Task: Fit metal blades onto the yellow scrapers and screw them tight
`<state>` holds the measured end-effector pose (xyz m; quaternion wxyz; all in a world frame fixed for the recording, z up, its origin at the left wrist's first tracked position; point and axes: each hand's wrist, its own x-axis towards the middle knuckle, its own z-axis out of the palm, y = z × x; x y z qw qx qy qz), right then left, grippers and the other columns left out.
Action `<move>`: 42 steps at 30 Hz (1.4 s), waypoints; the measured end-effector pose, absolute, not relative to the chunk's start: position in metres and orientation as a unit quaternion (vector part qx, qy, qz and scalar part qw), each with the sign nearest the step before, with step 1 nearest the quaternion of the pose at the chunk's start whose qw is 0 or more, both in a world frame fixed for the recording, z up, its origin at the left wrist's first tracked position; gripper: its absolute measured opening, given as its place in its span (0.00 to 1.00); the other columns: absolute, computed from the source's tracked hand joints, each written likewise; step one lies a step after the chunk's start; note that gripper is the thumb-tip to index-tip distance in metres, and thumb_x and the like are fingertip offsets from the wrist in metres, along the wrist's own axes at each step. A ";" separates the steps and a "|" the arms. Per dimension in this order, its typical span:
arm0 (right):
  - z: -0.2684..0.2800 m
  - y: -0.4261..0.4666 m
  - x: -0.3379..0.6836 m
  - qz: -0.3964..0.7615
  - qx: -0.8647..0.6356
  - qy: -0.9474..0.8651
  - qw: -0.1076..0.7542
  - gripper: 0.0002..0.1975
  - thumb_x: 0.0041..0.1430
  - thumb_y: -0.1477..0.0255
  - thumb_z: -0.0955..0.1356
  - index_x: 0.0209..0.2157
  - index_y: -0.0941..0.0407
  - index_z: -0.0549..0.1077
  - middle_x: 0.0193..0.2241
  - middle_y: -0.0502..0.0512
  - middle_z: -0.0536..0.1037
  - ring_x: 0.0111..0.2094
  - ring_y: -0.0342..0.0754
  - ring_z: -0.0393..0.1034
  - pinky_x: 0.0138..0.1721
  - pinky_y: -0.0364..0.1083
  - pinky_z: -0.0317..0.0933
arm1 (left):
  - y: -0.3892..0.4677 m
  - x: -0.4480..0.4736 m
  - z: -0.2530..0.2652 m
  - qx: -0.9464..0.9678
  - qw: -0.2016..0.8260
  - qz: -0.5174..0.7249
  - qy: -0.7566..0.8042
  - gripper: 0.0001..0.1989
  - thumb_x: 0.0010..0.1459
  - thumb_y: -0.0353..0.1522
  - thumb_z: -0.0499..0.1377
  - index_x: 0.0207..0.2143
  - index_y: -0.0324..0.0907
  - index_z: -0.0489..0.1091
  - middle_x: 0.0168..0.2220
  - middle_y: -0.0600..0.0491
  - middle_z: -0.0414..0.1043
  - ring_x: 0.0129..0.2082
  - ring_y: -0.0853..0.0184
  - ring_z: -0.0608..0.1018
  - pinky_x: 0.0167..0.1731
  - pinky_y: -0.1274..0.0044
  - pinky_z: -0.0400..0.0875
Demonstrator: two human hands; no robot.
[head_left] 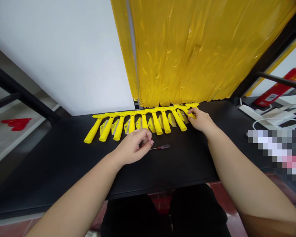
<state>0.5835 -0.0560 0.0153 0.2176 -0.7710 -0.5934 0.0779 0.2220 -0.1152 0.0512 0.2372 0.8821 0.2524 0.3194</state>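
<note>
A row of yellow plastic T-shaped handles (117, 129) lies along the back of the black table, their hollow ends towards me. Metal plates with small yellow pieces (127, 126) show between them. My right hand (201, 121) is at the row's right end, its fingers closed on the last yellow handle (192, 115). In front of the row's middle, my left hand (134, 146) hovers with curled fingers and thumb together; anything inside is hidden. Just right of it lies a small screwdriver (164, 146) with a clear handle, its shaft pointing towards my thumb.
The black table (64, 168) spans the view. Behind it stand a white panel (71, 56) and a yellow plastic sheet (192, 56). At right are white power strips with cables (261, 117) and a red container (279, 87). A red item (16, 124) sits on the left shelf.
</note>
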 end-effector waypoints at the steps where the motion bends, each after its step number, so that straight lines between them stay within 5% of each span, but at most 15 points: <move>1: 0.014 -0.055 0.584 0.075 -0.773 -0.591 0.217 0.17 0.62 0.67 0.70 0.53 0.51 0.78 0.49 0.63 0.83 0.49 0.60 0.78 0.52 0.54 0.69 | -0.115 0.222 0.051 0.885 0.230 0.318 0.251 0.06 0.69 0.30 0.58 0.37 0.45 0.63 0.26 0.60 0.65 0.25 0.71 0.67 0.31 0.76 0.62; 12: 0.011 -0.055 0.584 0.004 -0.753 -0.629 0.193 0.24 0.62 0.68 0.70 0.59 0.55 0.79 0.53 0.69 0.78 0.57 0.65 0.71 0.61 0.58 0.62 | -0.115 0.222 0.050 0.899 0.187 0.307 0.250 0.04 0.68 0.28 0.58 0.37 0.44 0.65 0.28 0.60 0.65 0.28 0.71 0.69 0.32 0.77 0.65; 16: 0.014 -0.056 0.599 -0.071 -0.767 -0.584 0.258 0.22 0.62 0.62 0.70 0.54 0.54 0.81 0.50 0.68 0.76 0.56 0.66 0.68 0.60 0.60 0.61 | -0.115 0.222 0.050 0.901 0.184 0.305 0.248 0.05 0.68 0.28 0.58 0.37 0.44 0.65 0.28 0.60 0.65 0.28 0.72 0.70 0.33 0.77 0.65; 24: 0.018 -0.055 0.608 -0.029 -0.795 -0.543 0.268 0.16 0.59 0.57 0.70 0.42 0.53 0.81 0.44 0.63 0.80 0.49 0.63 0.70 0.54 0.59 0.63 | -0.114 0.220 0.048 0.902 0.189 0.300 0.246 0.06 0.66 0.27 0.59 0.37 0.44 0.65 0.28 0.60 0.64 0.28 0.72 0.70 0.34 0.78 0.65; 29: 0.024 -0.060 0.578 -0.022 -0.810 -0.564 0.157 0.28 0.54 0.46 0.73 0.47 0.52 0.78 0.43 0.63 0.83 0.53 0.71 0.68 0.54 0.67 0.58 | -0.114 0.220 0.048 0.903 0.187 0.301 0.245 0.06 0.66 0.26 0.59 0.37 0.45 0.65 0.28 0.60 0.65 0.29 0.72 0.70 0.34 0.78 0.65; 33: 0.027 -0.058 0.568 -0.003 -0.820 -0.563 0.104 0.26 0.57 0.52 0.72 0.52 0.52 0.76 0.44 0.65 0.83 0.55 0.71 0.69 0.55 0.66 0.56 | -0.114 0.221 0.049 0.904 0.179 0.303 0.243 0.06 0.66 0.27 0.59 0.37 0.44 0.65 0.27 0.60 0.65 0.28 0.72 0.70 0.33 0.78 0.65; 38: 0.032 -0.064 0.574 -0.004 -0.820 -0.536 0.201 0.18 0.56 0.57 0.71 0.44 0.52 0.75 0.40 0.63 0.82 0.49 0.68 0.73 0.53 0.63 0.58 | -0.114 0.221 0.050 0.905 0.175 0.304 0.242 0.05 0.66 0.27 0.59 0.37 0.44 0.65 0.27 0.60 0.65 0.28 0.72 0.70 0.33 0.78 0.65; 42: 0.031 -0.066 0.580 0.100 -0.765 -0.497 0.398 0.13 0.54 0.62 0.72 0.40 0.50 0.73 0.36 0.56 0.82 0.39 0.59 0.74 0.46 0.56 0.63 | -0.114 0.220 0.050 0.905 0.176 0.299 0.248 0.05 0.66 0.26 0.59 0.37 0.44 0.65 0.27 0.60 0.65 0.28 0.71 0.70 0.34 0.77 0.66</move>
